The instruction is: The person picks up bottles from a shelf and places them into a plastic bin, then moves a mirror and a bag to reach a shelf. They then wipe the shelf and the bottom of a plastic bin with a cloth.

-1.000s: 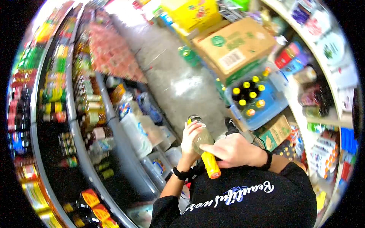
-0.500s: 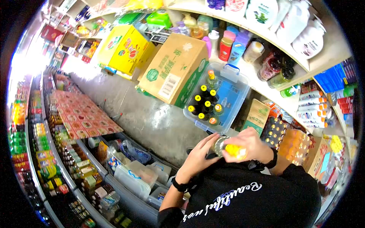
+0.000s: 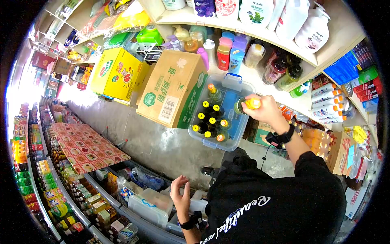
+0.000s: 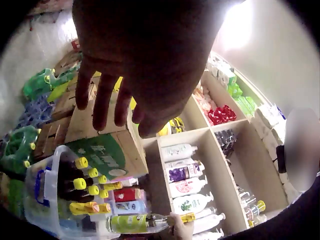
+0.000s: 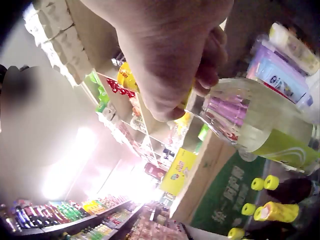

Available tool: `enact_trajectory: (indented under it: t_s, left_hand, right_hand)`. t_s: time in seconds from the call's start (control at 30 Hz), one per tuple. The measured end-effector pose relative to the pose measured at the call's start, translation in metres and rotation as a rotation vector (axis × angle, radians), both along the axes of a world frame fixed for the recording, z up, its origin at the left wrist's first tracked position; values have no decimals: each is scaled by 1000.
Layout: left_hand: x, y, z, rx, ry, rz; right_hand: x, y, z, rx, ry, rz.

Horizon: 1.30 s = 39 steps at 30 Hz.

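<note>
In the head view the right hand point(image 3: 263, 110) grips a clear bottle by its yellow-orange cap point(image 3: 252, 103), over the right side of a clear plastic bin point(image 3: 219, 145). The right wrist view shows the bottle's clear body and green label point(image 5: 285, 149), with the fingers round its neck. Dark bottles with yellow caps point(image 3: 212, 120) and a few with orange-marked caps stand upright in the bin's left part. The left hand point(image 3: 180, 195) is held apart at the lower middle, holding nothing, its fingers loosely bent; the left wrist view shows its fingers point(image 4: 103, 102) extended.
Behind the bin stand a cardboard carton point(image 3: 172, 87) and a yellow box point(image 3: 118, 75). Shelves point(image 3: 300, 55) with pump bottles line the back and right. Lidded plastic containers point(image 3: 148, 209), a red patterned cloth point(image 3: 87, 146) and drink shelves are at the left. A shoe point(image 3: 206, 170) shows on the floor.
The left hand has let go of the bottle and moved down and left. The right hand has carried the bottle up to the bin, and the head view has turned.
</note>
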<state>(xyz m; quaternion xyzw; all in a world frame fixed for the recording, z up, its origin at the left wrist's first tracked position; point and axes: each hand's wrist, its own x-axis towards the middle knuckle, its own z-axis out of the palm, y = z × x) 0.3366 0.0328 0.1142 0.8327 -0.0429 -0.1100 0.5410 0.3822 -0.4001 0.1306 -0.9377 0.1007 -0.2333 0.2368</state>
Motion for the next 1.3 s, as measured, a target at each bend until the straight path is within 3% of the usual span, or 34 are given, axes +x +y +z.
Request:
enact_trajectory:
  t_s: [0.2,0.33,0.5,0.73,0.97,1.07,1.2,1.3]
  left_hand:
    - [-16,15,-13,-33,14,128]
    - [-24,13,-12,-19,89,158]
    - [-29,16,-12,-2,45,178]
    - [-36,30,-16,15,105,258]
    - [-35,35,-16,30,58,242]
    - [-36,42,-18,52,29,248]
    - [-45,54,-28,68,41,294]
    - [-54,64,-41,32,39,366]
  right_hand:
    - [39,-19,-58,85,391,-60]
    - [49,-17,-90,272,522,10]
    - [48,-11,-141,289,619,40]
    - [50,4,-161,357,635,-15]
    - [56,23,-147,261,681,-5]
    - [58,23,-166,224,671,4]
    - [58,29,-152,361,665,-35]
    - [60,15,-186,294,637,55]
